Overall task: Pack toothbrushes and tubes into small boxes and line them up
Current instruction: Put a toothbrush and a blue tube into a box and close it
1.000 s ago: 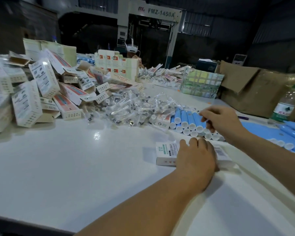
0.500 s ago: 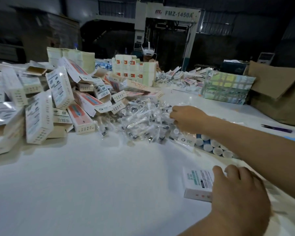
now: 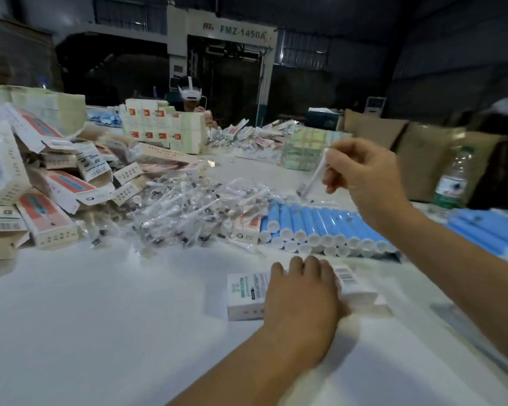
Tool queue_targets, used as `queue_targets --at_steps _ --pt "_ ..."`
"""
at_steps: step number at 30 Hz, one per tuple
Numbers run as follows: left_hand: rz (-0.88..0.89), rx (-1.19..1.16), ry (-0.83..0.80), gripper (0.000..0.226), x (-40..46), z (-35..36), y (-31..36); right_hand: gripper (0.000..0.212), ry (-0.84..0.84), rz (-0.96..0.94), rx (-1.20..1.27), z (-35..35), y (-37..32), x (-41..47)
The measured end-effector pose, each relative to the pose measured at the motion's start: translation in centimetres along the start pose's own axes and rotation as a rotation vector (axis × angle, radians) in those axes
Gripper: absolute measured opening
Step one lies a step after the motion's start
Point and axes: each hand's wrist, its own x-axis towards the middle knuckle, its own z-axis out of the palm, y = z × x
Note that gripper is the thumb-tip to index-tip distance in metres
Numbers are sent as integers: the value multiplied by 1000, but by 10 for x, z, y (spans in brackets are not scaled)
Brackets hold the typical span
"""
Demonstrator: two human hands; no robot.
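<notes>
My left hand [image 3: 301,294] lies over a small white box [image 3: 247,294] flat on the white table, fingers curled over its far edge. My right hand [image 3: 361,174] is raised above the table and pinches a wrapped white toothbrush [image 3: 313,178] that hangs bristles down. Below it lies a heap of wrapped toothbrushes [image 3: 182,212]. A row of blue tubes with white caps [image 3: 320,227] lies just beyond the box.
A pile of open white and red boxes [image 3: 41,177] fills the left. Stacked cartons [image 3: 162,130] and another person [image 3: 189,96] are at the back. A plastic bottle [image 3: 452,180], brown sacks [image 3: 417,159] and more blue tubes [image 3: 487,230] stand right.
My right hand reached into the toothbrush heap, then lifted up and to the right with one wrapped toothbrush. My left hand stayed on the box.
</notes>
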Motion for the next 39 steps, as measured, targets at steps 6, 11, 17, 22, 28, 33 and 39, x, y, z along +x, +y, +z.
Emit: queue_targets --at_steps 6,11,17,22,28,33,39 --pt "-213 -149 61 57 0 -7 25 15 466 464 349 -86 31 -83" --pt "-230 -102 92 61 -3 -7 29 11 544 572 397 -93 45 -107" --pt "-270 -22 124 64 -6 -7 33 8 505 614 335 -80 41 -112" --pt "-258 -10 138 62 -4 -5 35 10 479 567 182 -76 37 -117" --pt "-232 -28 148 64 -3 -2 39 14 466 620 22 -62 36 -125" --pt "-229 -30 192 67 -3 -2 41 33 149 716 20 -49 30 -132" --pt "-257 -45 189 67 -3 -2 36 23 214 476 -159 -56 27 -134"
